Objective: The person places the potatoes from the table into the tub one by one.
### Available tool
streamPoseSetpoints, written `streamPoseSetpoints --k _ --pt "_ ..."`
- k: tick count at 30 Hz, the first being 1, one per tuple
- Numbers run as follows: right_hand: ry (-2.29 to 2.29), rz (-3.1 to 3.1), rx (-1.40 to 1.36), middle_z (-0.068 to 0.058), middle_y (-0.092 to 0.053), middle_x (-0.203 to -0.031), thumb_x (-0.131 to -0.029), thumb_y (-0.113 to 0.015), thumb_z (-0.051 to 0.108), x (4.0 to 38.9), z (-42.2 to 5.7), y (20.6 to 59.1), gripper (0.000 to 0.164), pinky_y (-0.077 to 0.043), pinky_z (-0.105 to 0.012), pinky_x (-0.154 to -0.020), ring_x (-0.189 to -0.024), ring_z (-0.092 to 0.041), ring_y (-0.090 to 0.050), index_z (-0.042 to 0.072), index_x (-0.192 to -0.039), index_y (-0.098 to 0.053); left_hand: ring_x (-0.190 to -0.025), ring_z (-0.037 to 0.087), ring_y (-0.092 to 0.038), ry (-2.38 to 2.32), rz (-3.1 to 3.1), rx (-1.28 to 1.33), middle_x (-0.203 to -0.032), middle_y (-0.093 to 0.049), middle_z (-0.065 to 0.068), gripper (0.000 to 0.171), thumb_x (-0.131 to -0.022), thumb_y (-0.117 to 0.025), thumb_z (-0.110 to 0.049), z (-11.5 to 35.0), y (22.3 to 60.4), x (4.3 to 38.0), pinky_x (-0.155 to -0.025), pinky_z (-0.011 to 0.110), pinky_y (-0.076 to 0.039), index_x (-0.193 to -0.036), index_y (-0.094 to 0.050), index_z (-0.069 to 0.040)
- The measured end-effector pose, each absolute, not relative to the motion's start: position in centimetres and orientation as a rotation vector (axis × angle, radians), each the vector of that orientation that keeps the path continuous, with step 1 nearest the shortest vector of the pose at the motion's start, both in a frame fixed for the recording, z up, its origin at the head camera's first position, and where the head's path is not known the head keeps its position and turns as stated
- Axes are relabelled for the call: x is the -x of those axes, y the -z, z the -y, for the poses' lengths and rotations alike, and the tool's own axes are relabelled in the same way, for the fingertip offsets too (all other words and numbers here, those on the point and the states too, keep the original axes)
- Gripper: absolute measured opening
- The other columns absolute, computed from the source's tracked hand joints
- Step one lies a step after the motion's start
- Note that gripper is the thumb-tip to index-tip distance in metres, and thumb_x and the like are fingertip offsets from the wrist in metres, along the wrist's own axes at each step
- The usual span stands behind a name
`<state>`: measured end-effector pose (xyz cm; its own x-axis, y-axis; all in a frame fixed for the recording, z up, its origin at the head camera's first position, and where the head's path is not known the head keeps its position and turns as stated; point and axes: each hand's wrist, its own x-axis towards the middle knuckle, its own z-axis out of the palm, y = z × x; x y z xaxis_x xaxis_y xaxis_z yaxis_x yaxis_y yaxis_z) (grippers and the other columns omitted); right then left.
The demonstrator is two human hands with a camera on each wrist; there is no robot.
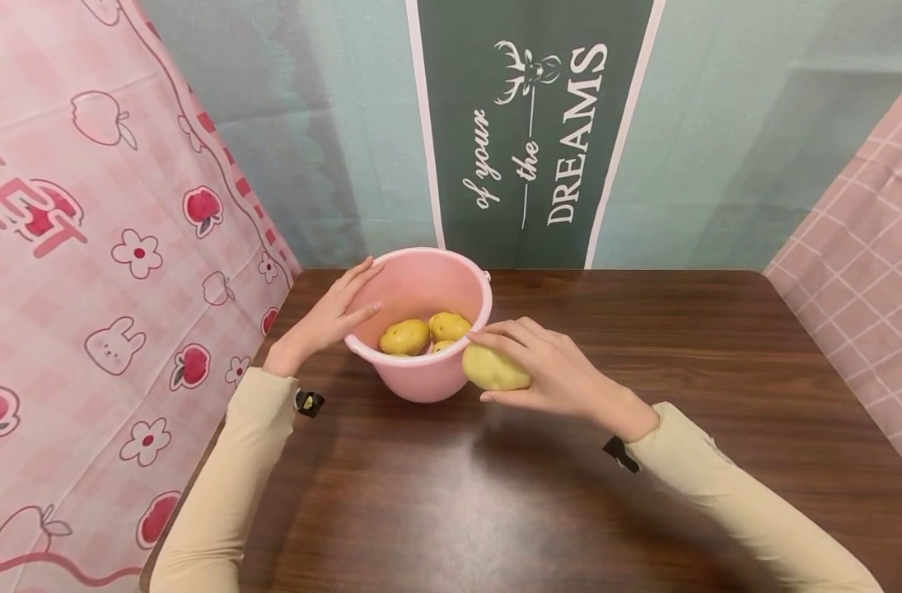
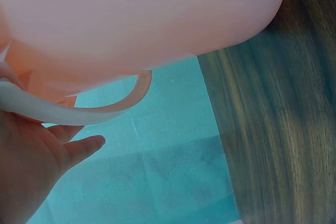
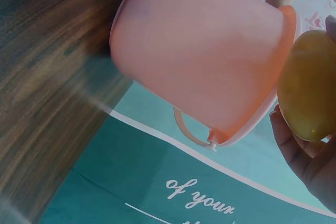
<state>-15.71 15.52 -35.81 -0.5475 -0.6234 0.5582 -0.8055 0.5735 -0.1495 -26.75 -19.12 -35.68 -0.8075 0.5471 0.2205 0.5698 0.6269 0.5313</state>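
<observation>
A pink bucket (image 1: 421, 383) stands upright toward the far edge of the table, with several yellow potatoes (image 1: 404, 338) inside. At its left rim rests my left hand (image 1: 328, 317), fingers fairly straight and thumb reaching over the opening. The left wrist view shows the curved bucket handle (image 2: 89, 114) beside that hand. My right hand (image 1: 562, 371) holds another potato (image 1: 493, 369) just outside the right rim, thumb below and fingers over the top. Seen from the right wrist, this potato (image 3: 310, 85) is up against or very near the rim; actual contact is unclear.
The dark wooden table (image 1: 643, 494) reaches toward me and to the right. A patterned pink cloth (image 1: 147, 346) hangs on the left, a pink checked one (image 1: 866, 247) on the right. A green and teal cloth (image 1: 510, 239) with lettering hangs behind.
</observation>
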Motion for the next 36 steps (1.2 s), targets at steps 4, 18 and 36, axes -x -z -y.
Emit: streamPoseSetpoints --k 4,18,36 --pt "-0.546 2.342 -1.145 0.011 -0.053 -0.123 -0.073 -0.07 0.055 16.0 -15.5 35.6 0.068 -0.048 -0.027 -0.066 -0.102 -0.008 -0.049 0.026 -0.131 -0.052 -0.141 0.027 -0.014 0.926 2.797 0.96 -0.155 -0.013 -0.004 0.062 -0.092 -0.053 -0.04 19.1 35.7 26.7 -0.109 0.057 -0.016 -0.147 -0.027 -0.026" --pt "-0.515 2.356 -1.121 0.006 -0.053 -0.122 -0.075 -0.066 0.057 16.6 -15.3 35.0 0.068 -0.049 -0.03 -0.067 -0.102 -0.012 -0.05 0.029 -0.134 -0.049 -0.141 0.027 -0.014 0.92 2.792 0.958 -0.155 -0.015 0.002 0.062 -0.092 -0.052 -0.039 19.1 35.7 26.6 -0.109 0.057 -0.016 -0.147 -0.027 -0.025" --pt "-0.485 2.349 -1.139 0.005 -0.053 -0.122 -0.074 -0.069 0.055 17.4 -14.6 33.8 0.071 -0.048 -0.03 -0.067 -0.1 -0.013 -0.049 0.029 -0.136 -0.047 -0.141 0.025 -0.013 0.934 2.81 0.941 -0.155 -0.014 -0.002 0.061 -0.092 -0.052 -0.04 19.0 35.7 26.6 -0.109 0.057 -0.016 -0.147 -0.026 -0.028"
